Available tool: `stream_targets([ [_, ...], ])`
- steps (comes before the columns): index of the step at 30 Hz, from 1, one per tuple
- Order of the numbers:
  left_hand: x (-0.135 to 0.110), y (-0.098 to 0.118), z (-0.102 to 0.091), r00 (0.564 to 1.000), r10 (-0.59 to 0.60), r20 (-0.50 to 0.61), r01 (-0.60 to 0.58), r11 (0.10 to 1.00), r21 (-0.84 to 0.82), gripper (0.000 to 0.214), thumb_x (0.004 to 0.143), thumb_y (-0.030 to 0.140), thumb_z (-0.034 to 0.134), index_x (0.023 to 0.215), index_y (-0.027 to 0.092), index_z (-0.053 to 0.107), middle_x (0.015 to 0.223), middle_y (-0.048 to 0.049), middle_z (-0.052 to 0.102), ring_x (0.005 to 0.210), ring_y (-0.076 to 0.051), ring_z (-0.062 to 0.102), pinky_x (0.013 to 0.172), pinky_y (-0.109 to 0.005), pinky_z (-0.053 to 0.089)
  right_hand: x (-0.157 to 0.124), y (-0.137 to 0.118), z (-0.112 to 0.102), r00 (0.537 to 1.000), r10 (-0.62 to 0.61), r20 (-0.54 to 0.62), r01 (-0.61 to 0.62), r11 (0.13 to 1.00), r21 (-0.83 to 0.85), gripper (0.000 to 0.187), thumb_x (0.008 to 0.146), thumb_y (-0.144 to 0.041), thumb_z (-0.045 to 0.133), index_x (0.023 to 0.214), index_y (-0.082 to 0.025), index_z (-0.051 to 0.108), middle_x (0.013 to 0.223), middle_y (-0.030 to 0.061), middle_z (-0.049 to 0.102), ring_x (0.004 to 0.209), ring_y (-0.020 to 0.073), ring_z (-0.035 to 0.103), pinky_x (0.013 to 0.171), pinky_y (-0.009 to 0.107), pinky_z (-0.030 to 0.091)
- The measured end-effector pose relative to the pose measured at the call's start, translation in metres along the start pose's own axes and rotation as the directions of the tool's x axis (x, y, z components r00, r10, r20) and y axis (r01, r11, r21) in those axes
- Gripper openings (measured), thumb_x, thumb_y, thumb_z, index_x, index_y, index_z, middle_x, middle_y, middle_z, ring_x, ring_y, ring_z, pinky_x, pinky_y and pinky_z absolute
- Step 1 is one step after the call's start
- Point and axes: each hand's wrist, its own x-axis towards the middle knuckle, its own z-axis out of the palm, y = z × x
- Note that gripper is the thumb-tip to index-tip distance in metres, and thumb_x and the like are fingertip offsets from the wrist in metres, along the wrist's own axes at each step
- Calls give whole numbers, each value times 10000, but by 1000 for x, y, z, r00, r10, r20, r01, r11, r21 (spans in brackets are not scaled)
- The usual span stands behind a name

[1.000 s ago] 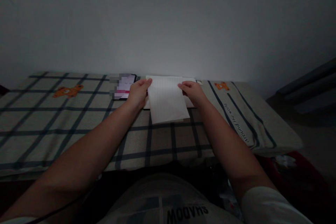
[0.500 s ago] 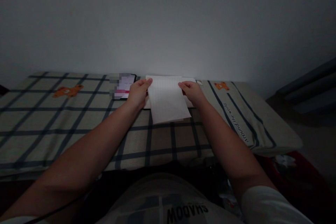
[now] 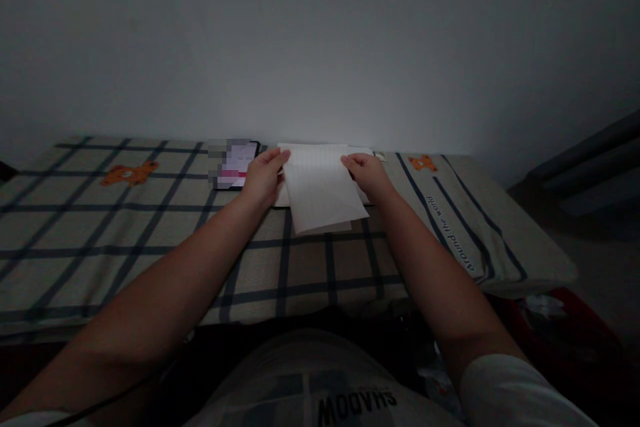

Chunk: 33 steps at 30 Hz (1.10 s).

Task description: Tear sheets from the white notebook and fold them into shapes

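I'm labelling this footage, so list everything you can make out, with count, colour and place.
Lined paper: at least one sheet, white, between the hands
Notebook-like item: 1, pale, beneath the paper
Device with lit screen: 1, dark-edged, beside the left hand
Small item: 1, whitish, right of the notebook-like item, unclear
Checked cloth: 1, beige and dark blue, under these things
Bear prints: 2, orange, on the cloth's left and right
Wall: 1, grey, behind
Unclear item: 1, red, lower right
Shirt: 1, pale with dark lettering, bottom
Left hand: 1, bare, at paper's left edge
Right hand: 1, bare, at paper's right edge
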Motion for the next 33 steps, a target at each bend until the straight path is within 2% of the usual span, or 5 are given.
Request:
stream_targets([
  [6, -2, 1, 1, 998, 36, -44, -36, 999, 4, 203, 712, 334, 821, 749, 175, 701, 736, -9, 682, 638, -114, 599, 619, -233, 490, 1, 2, 1, 1000, -2, 6, 2, 1000, 4, 282, 879, -348, 601, 647, -190, 580, 560, -49, 427, 544, 110, 383, 563, 287, 288],
  [14, 0, 1, -1, 994, 40, -99, -38, 999, 28, 203, 665, 255, 837, 827, 178, 741, 832, -25, 720, 719, -128, 643, 662, -240, 517, 2, 2, 0, 1000, 9, -14, -9, 1000, -16, 255, 874, -343, 600, 670, -190, 592, 570, -40, 466, 555, 118, 413, 565, 288, 301],
  [19, -2, 8, -1, 997, -44, 69, 43, 999, 17, 215, 699, 315, 831, 800, 177, 701, 822, -30, 716, 736, -140, 654, 676, -254, 536, 0, -4, -6, 997, 0, -80, -5, 998, -66, 227, 854, -349, 623, 701, -182, 628, 631, -18, 536, 623, 132, 467, 605, 283, 338],
  [25, -8, 13, 2, 942, -254, 222, 233, 966, 115, 236, 701, 296, 831, 808, 139, 692, 862, -79, 740, 744, -160, 672, 694, -289, 559, 1, -5, -13, 992, 11, -126, -13, 1000, -21, 244, 833, -399, 656, 719, -185, 634, 679, -2, 587, 662, 137, 498, 647, 282, 382],
  [33, -5, 6, 0, 971, -157, 182, 124, 976, 179, 304, 609, 352, 904, 662, 138, 694, 754, -65, 724, 678, -141, 654, 705, -282, 565, 6, 3, -10, 988, 12, -155, -1, 998, 67, 204, 831, -372, 662, 752, -184, 659, 678, -12, 585, 636, 125, 495, 618, 272, 377],
])
